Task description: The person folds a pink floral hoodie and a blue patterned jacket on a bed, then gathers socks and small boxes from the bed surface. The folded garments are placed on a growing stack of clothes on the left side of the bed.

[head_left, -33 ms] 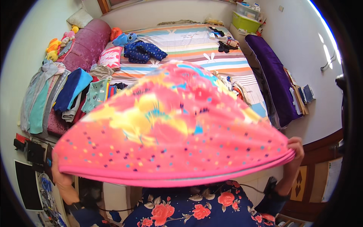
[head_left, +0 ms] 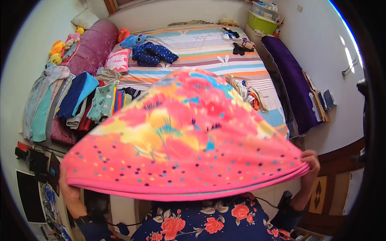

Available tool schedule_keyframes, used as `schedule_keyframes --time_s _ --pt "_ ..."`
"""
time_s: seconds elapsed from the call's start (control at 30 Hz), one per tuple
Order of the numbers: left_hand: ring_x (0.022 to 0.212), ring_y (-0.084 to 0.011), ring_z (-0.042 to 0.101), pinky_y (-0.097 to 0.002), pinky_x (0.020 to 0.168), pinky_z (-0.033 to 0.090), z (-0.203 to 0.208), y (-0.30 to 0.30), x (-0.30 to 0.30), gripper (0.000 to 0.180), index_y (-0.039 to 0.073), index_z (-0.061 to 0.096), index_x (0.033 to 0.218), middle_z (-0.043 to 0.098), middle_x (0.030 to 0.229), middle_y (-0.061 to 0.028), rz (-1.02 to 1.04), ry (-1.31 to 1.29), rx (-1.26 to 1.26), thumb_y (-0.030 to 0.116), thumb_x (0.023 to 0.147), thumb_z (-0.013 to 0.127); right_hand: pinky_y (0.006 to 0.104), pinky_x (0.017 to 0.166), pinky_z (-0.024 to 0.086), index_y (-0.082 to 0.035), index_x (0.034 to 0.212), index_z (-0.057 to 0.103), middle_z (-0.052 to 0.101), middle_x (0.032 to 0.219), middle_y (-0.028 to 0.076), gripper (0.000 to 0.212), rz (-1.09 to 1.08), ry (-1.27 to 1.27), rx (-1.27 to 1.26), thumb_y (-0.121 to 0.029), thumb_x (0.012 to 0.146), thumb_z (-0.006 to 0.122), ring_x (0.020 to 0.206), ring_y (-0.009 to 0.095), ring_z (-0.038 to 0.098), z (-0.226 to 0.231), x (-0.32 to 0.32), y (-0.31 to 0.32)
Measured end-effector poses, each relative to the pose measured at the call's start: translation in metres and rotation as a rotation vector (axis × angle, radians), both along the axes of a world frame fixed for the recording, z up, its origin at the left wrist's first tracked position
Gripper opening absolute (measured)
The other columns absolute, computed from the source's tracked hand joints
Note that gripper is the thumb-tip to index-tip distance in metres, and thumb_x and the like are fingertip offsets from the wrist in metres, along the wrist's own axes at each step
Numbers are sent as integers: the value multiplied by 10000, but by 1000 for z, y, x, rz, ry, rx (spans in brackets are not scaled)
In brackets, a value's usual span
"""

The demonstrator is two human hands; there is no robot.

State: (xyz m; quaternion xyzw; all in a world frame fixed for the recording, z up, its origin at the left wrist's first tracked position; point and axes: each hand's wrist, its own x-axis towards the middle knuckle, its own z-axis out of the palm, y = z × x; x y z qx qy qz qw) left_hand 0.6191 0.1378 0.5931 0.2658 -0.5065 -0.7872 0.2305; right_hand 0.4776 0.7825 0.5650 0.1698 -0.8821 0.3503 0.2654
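A wide pink cloth (head_left: 181,136) with yellow and blue flower prints and small dark specks spreads in front of me. Its hemmed lower edge runs in a curve from one hand to the other, with a second layer showing under it. My left hand (head_left: 70,189) grips the left corner, its fingers partly behind the fabric. At the right corner, the fingers of my right hand (head_left: 311,164) are closed round the gathered hem. The cloth's far part bulges up in a rounded peak. Whether it is a blanket or a garment I cannot tell.
Beyond the cloth stands a bed with a striped sheet (head_left: 193,48), holding dark blue printed clothing (head_left: 152,54) and a blue plush toy (head_left: 132,41). Folded clothes (head_left: 78,96) lie along the left. A purple-covered long piece (head_left: 287,76) stands right; a monitor (head_left: 30,197) is at lower left.
Both hands have come slightly inward, toward each other. The cloth's peak has sunk a little, showing more of the clothes behind it. Both hands still hold the corners.
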Motion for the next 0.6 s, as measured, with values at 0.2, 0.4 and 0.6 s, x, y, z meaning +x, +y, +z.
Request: schedule_keyframes --time_s 0.2,0.4,0.6 --pt "791 -182 606 -316 664 503 -95 -12 1 336 81 534 1049 620 938 -61 31 -316 71 281 791 615 250 546 437 -12 701 589 584 631 82 176 -90 -596 45 -27 577 714 582 139 559 -74 -6 -17" --pt "490 -84 536 -181 351 332 -148 -28 -26 143 121 600 899 627 706 21 110 -620 437 212 791 576 251 536 451 19 731 603 575 609 38 238 -39 -1185 2 8 548 755 596 63 513 -118 -22 -30" --pt "560 -108 582 -194 405 435 -164 -67 -124 112 92 578 855 627 735 -17 145 -474 398 187 801 552 239 558 449 5 737 594 552 630 -26 216 80 -1181 -104 26 575 735 620 54 499 -123 -110 -48"
